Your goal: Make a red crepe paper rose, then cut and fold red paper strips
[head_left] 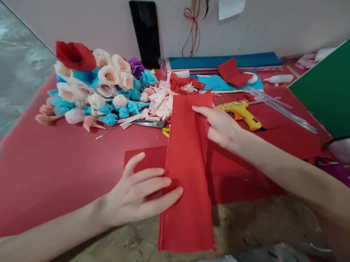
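- Right hand: gripping a long, bright red strip of soft, crepe-like paper near its upper right side, one digit lying across the front.
- Left hand: open with fingers spread, the fingertips against the strip's left side and lower face; it does not grasp the paper.
- The strip is held lengthwise above the reddish-pink surface, its lower end reaching past the near edge in this view.
- Beneath it, a flat, darker red sheet lies along the near edge.
- Beyond the strip's top, toward the far edge, sits a loose heap of pale pink paper scraps; metal scissors lie just in front, their handles partly hidden by the strip.
- Right of the strip, near the right hand, is a yellow glue gun, with long clear plastic sticks beyond, toward the right edge.
- A bunch of cream, blue, pink, purple and red paper flowers fills the far left corner.
- At the far edge, a black rectangular slab leans against the pale wall, left of a long, folded dark blue sheet.
- A green board stands tilted at the right edge.
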`<state>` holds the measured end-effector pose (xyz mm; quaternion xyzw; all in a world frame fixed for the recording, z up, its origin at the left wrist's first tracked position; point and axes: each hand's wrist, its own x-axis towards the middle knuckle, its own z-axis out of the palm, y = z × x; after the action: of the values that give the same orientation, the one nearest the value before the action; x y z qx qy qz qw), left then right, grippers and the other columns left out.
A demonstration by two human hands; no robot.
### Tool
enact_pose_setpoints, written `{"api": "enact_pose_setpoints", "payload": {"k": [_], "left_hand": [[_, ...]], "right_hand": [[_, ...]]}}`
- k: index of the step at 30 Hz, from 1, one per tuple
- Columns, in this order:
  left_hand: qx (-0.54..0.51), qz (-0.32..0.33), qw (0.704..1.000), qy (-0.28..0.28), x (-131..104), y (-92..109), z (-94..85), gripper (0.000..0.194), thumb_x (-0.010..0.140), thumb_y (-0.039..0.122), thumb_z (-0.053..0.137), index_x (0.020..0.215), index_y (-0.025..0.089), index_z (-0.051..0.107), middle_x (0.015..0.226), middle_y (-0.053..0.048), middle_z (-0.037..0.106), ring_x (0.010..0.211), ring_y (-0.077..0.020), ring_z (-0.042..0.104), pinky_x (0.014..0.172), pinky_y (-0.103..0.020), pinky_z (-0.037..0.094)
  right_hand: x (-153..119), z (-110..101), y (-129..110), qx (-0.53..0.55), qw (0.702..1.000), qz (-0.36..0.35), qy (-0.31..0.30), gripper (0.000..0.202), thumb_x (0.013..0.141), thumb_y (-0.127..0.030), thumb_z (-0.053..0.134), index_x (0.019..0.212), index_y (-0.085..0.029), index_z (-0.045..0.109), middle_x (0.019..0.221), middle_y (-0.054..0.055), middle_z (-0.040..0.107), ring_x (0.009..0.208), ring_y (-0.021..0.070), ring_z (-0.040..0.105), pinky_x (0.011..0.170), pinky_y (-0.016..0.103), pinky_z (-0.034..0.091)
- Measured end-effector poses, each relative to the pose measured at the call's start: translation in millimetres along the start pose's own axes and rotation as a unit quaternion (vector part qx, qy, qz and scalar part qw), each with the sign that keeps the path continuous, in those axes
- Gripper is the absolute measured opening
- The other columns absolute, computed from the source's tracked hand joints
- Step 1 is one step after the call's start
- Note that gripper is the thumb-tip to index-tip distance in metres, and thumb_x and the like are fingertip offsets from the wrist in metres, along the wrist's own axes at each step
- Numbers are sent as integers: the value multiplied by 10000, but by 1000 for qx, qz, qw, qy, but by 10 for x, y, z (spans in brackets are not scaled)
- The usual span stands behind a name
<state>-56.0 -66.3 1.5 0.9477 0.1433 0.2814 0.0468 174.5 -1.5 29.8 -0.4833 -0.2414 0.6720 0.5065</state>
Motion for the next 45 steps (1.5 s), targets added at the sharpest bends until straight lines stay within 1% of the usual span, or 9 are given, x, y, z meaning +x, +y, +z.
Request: {"api": "enact_pose_setpoints", "payload": {"k": [4,11,19,22,26,32,35,37,45], "left_hand": [[13,99,995,-3,12,47,10,156,823,70,527,848,182,633,1095,4,665,1169,-164,523,1179,-433,130],[18,133,987,-84,120,-42,65,273,898,72,394,1029,127,627,1202,-66,625,1105,-209,584,1030,-428,410],[5,112,990,-88,2,-37,77,320,899,54,359,945,131,666,969,-37,706,899,-164,644,978,-364,452],[5,109,990,-85,-33,-33,29,318,901,57,359,958,123,665,968,-40,712,893,-167,652,995,-376,441],[4,111,990,-84,-35,-36,-13,316,907,65,355,964,101,664,1013,-54,708,951,-193,651,989,-397,446],[32,110,991,-63,124,-77,84,280,904,78,396,977,95,665,1033,-64,703,969,-190,652,952,-366,475],[34,110,992,-51,205,-86,163,252,896,85,427,949,101,672,1025,-63,705,958,-186,651,937,-353,481],[31,110,992,-53,236,-82,202,255,898,89,423,932,109,675,1035,-57,700,942,-180,649,905,-335,494],[36,65,993,-91,215,-109,220,224,906,162,451,981,100,652,941,-66,696,843,-198,643,788,-339,522]], "right_hand": [[28,55,121,-15,1000,-2,-19,99,837,-163,492,845,-177,590,842,46,693,802,175,664,822,361,542],[88,145,191,-52,998,-10,-45,76,805,-172,541,848,-177,603,861,57,691,804,189,666,831,387,539],[33,73,104,-108,987,-103,-63,80,816,-209,543,793,-201,619,843,13,683,872,184,655,837,374,531],[-184,62,61,-212,948,-227,-68,117,834,-242,545,877,-251,653,925,-23,682,924,181,641,843,347,526],[-489,101,-35,-386,858,-338,-36,158,841,-215,547,910,-284,672,1000,-57,674,1053,173,591,943,312,473],[-231,75,-243,-433,831,-346,-33,159,861,-243,513,915,-245,663,937,-30,676,927,182,628,863,340,510],[76,0,-326,-543,762,-352,12,125,780,-156,574,806,-214,681,839,7,681,908,220,620,950,401,442],[180,-40,-350,-563,742,-364,7,144,757,-135,585,806,-228,685,870,11,685,943,229,611,982,401,415],[-362,-122,-172,-574,662,-481,-37,243,862,-158,506,1032,-279,629,1047,-22,671,1003,138,610,914,254,479]]}}
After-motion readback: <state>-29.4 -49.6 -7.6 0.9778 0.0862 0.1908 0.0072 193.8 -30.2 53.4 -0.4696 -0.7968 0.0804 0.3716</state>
